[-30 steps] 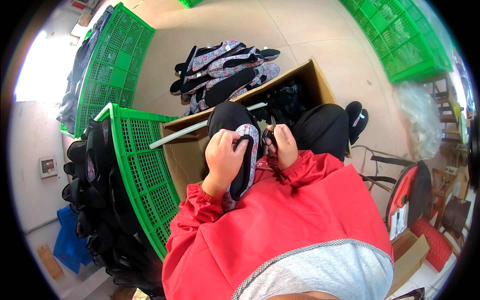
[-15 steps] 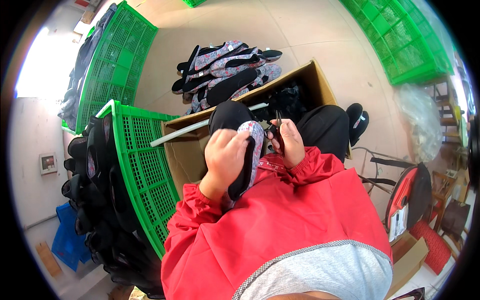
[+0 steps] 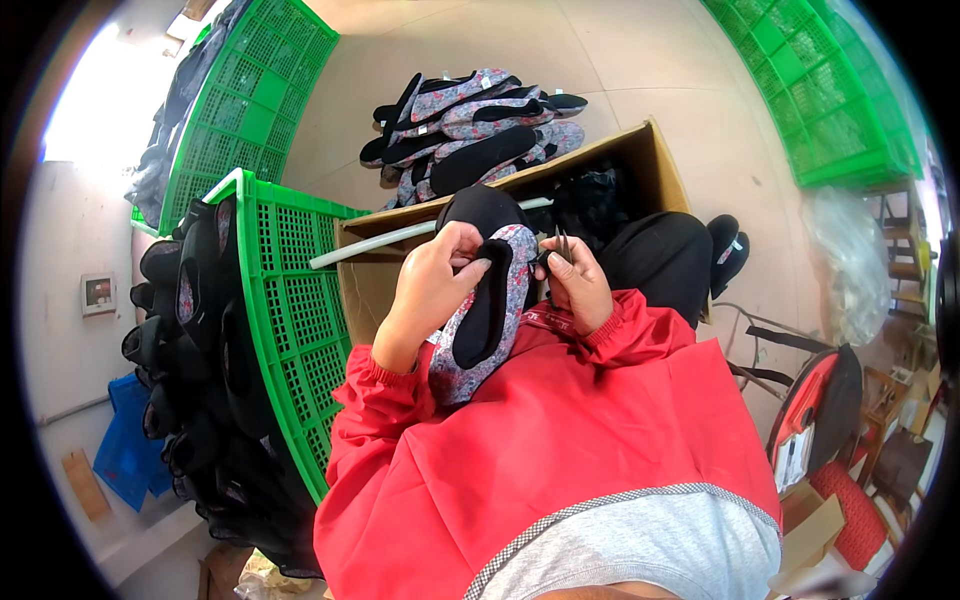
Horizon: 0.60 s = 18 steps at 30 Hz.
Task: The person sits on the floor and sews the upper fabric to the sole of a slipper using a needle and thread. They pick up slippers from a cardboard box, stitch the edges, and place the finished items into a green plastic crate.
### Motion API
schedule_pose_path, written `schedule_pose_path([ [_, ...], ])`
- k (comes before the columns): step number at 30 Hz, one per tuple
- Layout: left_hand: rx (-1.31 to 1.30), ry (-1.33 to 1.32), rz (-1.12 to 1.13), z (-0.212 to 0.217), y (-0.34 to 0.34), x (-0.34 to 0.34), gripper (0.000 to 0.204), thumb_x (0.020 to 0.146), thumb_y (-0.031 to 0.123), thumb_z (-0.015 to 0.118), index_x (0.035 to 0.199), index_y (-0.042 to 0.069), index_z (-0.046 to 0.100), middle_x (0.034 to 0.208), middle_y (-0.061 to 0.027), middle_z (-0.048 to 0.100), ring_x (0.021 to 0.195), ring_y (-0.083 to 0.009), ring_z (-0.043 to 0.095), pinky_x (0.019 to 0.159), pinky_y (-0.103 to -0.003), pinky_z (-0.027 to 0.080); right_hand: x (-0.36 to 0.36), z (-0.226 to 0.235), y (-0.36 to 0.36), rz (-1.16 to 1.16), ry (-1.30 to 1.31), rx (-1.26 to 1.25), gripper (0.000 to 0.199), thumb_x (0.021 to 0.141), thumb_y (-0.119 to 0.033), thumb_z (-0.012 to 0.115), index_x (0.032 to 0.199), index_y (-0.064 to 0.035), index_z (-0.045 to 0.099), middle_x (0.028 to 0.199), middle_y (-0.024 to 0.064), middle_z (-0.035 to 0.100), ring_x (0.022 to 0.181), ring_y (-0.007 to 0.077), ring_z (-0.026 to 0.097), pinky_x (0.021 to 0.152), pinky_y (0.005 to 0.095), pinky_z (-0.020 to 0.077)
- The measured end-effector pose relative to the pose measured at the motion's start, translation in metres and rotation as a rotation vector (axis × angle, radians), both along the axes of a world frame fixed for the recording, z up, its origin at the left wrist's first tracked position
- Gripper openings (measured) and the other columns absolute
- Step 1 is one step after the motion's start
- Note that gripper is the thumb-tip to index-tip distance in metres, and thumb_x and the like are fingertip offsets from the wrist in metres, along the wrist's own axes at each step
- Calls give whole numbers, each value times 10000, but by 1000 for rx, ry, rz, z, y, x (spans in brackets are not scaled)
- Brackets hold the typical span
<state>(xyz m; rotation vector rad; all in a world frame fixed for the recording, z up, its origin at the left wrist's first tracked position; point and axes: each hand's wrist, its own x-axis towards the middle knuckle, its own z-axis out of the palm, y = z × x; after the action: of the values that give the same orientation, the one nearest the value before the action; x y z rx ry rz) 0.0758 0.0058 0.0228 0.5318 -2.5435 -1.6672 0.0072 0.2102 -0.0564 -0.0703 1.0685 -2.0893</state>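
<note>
A floral cloth shoe (image 3: 516, 260) with a black lining lies over my lap, its opening turned up. My left hand (image 3: 428, 285) grips its left edge, thumb and bent fingers closed at the rim of the opening. On the other side, close to the shoe's toe end, my right hand (image 3: 582, 288) is closed around small dark thread snips (image 3: 563, 245), blades pointing up. A small black bit shows between the right fingertips and the shoe; I cannot make out what it is.
An open cardboard box (image 3: 660, 175) with dark contents stands before my knees, a white tube (image 3: 375, 243) across it. Beyond is a pile of floral shoes (image 3: 465, 125). At left, a green crate (image 3: 290, 280) stands beside many black shoes (image 3: 195, 370); another green crate (image 3: 800, 70) is far right.
The shoe has turned so its opening faces up more. My left hand has shifted from a fist over its top to its left rim. The snips tilt differently, their blades now visibly apart.
</note>
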Motion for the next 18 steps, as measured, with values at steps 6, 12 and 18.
schedule_pose_path([
  [6,-474,268,-219,7,-5,19,204,692,71,754,873,59,660,869,-59,652,823,-276,626,758,-354,500,5,-2,-6,-51,-37,-82,181,977,-83,555,1141,-10,532,944,48,564,821,127,550,778,259,450],
  [12,-638,145,-161,17,16,29,341,680,126,769,997,91,648,987,-55,623,937,-292,607,804,-369,508,10,-12,-10,-25,61,14,181,955,-77,584,1107,-3,521,943,48,575,845,122,572,792,260,471],
  [18,-634,80,-141,14,36,7,454,695,100,696,1126,57,559,968,-105,598,927,-300,614,806,-387,504,4,-29,-22,-158,316,166,320,847,-96,738,1089,-51,535,918,-12,570,801,66,551,728,221,469],
])
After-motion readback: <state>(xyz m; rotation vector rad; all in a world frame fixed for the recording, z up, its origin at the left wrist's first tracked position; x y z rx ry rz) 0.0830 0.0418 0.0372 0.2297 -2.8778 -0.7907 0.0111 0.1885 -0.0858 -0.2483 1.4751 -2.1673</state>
